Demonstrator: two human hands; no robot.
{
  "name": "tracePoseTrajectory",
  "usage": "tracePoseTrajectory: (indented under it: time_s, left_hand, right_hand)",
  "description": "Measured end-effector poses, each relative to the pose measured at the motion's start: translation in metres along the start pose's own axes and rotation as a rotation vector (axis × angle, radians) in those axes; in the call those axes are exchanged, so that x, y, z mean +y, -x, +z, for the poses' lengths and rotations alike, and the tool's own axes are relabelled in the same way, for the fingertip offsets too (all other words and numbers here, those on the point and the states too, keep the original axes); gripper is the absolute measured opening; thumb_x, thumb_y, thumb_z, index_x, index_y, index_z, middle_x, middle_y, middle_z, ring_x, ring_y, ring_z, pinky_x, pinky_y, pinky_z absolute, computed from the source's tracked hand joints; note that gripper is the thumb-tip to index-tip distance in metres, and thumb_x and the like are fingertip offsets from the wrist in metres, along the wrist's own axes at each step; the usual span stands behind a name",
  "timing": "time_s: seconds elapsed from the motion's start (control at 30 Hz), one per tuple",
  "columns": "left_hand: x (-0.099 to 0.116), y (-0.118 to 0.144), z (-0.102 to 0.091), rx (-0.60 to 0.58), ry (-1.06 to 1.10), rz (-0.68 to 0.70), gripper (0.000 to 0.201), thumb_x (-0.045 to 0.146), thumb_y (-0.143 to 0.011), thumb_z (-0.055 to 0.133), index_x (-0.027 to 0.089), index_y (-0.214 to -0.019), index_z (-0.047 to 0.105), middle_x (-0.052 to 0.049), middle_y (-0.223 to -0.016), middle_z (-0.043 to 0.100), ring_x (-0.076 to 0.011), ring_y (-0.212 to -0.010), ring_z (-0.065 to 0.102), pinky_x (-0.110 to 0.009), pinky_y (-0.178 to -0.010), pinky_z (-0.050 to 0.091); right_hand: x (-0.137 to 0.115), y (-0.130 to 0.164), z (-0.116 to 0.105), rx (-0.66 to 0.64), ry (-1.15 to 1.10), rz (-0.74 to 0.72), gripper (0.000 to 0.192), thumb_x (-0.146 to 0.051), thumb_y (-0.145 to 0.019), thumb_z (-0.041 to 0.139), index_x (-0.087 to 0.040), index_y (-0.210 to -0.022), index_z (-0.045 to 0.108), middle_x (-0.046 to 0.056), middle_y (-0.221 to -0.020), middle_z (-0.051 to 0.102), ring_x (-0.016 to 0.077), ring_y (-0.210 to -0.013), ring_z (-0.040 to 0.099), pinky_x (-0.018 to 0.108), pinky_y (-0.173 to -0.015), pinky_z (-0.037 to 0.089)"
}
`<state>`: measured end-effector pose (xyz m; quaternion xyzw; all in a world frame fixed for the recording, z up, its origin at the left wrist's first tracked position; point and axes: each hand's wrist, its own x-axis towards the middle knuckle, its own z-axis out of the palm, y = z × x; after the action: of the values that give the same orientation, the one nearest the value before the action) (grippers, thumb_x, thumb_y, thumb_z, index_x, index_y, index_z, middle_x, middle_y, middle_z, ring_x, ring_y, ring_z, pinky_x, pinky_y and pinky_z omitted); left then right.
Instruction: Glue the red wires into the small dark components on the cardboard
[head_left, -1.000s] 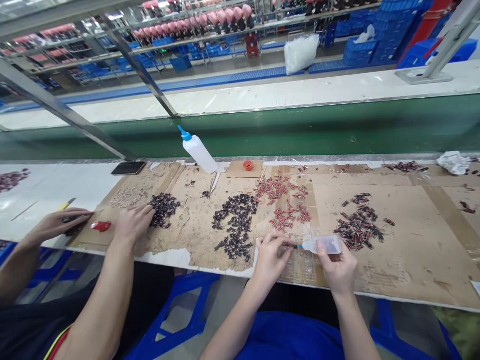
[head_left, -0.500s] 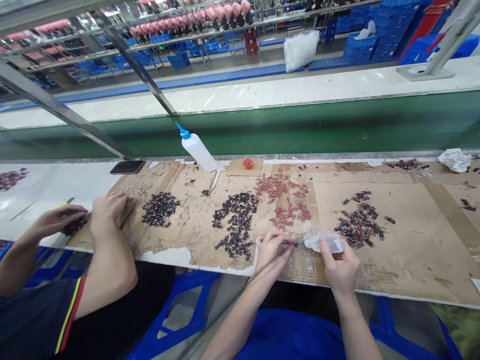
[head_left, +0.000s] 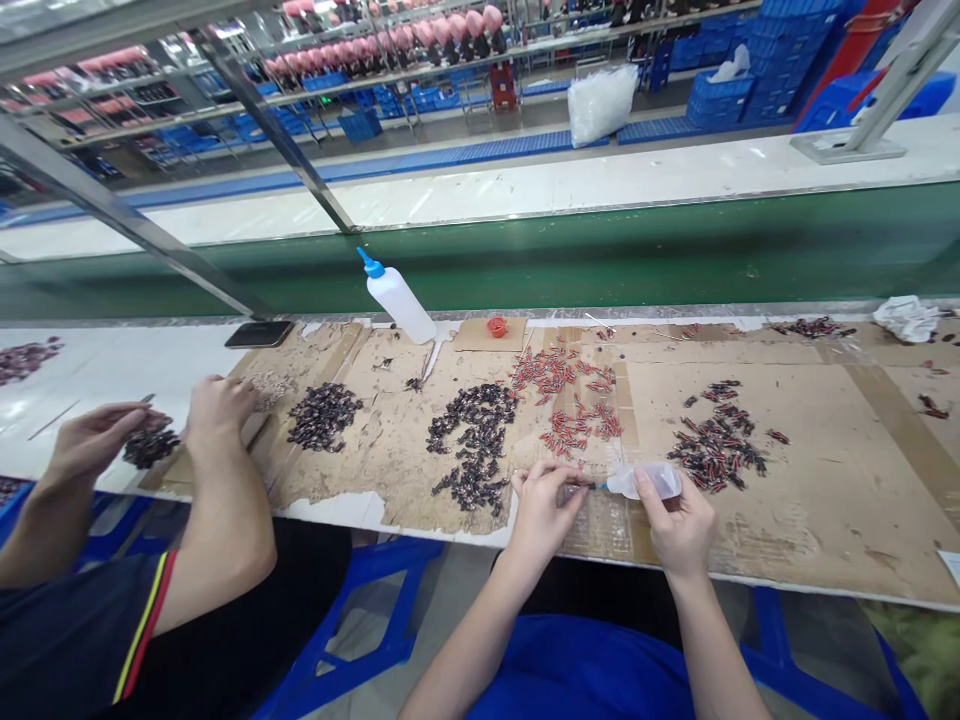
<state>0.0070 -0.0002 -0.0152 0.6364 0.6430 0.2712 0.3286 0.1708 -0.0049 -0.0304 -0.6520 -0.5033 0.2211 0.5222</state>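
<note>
A small translucent squeeze bottle (head_left: 651, 480) lies sideways in my right hand (head_left: 681, 525), its thin blue tip pointing left. The tip meets a small dark part (head_left: 586, 487) pinched in the fingers of my left hand (head_left: 546, 500); the part's details are too small to make out. Beyond my hands lie loose red-and-silver pieces (head_left: 574, 428) in two clusters. Left of them spreads a pile of small black parts (head_left: 476, 445). To the right sits a heap of joined black-and-red pieces (head_left: 716, 440).
At the left a co-worker's hands (head_left: 217, 410) handle small parts beside a dark pile (head_left: 150, 445). A white bottle with blue nozzle (head_left: 401, 305) leans at the back, near a red cap (head_left: 496, 327) and a phone (head_left: 259, 334). Crumpled tissue (head_left: 906, 318) lies far right.
My hands and the small bottle stay almost in place. The co-worker's left hand has lifted slightly off the dark pile, and the other hand has shifted a little.
</note>
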Motion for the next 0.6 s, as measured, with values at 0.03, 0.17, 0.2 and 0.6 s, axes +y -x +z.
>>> tracePoseTrajectory:
  time_s: [0.03,0.17,0.2,0.6]
  left_hand:
    - [0.0,0.0,0.0,0.001,0.002,0.004,0.013,0.014,-0.078,0.067,0.024,-0.083,0.072,-0.003,-0.094,0.075,-0.0238,-0.101,0.062,-0.046,-0.095,0.035]
    - [0.001,0.001,-0.001,-0.009,0.002,0.004,0.013,0.014,-0.079,0.066,0.024,-0.084,0.072,-0.003,-0.094,0.075,-0.0239,-0.101,0.062,-0.047,-0.096,0.035]
    - [0.0,0.002,-0.002,-0.014,0.002,0.008,0.013,0.014,-0.079,0.066,0.024,-0.085,0.072,-0.003,-0.094,0.075,-0.0238,-0.101,0.062,-0.047,-0.096,0.035]
    - [0.002,-0.02,-0.008,0.153,-0.218,0.135,0.009,0.018,-0.078,0.072,0.024,-0.085,0.073,-0.005,-0.113,0.069,-0.0274,-0.116,0.05,-0.046,-0.095,0.036]
  right_hand:
    - [0.0,0.0,0.0,0.011,-0.026,0.016,0.035,-0.052,-0.073,0.067,-0.019,-0.064,0.061,0.002,-0.057,0.063,0.0154,-0.051,0.056,0.027,-0.052,0.045]
    - [0.0,-0.002,0.001,0.149,-0.213,0.116,0.035,-0.052,-0.071,0.069,-0.018,-0.073,0.062,0.001,-0.062,0.064,0.0151,-0.053,0.057,0.027,-0.053,0.047]
    - [0.0,-0.004,0.001,0.185,-0.26,0.138,0.035,-0.051,-0.07,0.071,-0.018,-0.076,0.061,0.001,-0.065,0.064,0.015,-0.054,0.057,0.028,-0.054,0.047]
    - [0.005,-0.027,0.012,0.131,-0.022,0.108,0.054,-0.05,-0.057,0.08,-0.022,-0.092,0.049,0.006,-0.087,0.069,0.0238,-0.078,0.069,0.039,-0.075,0.053]
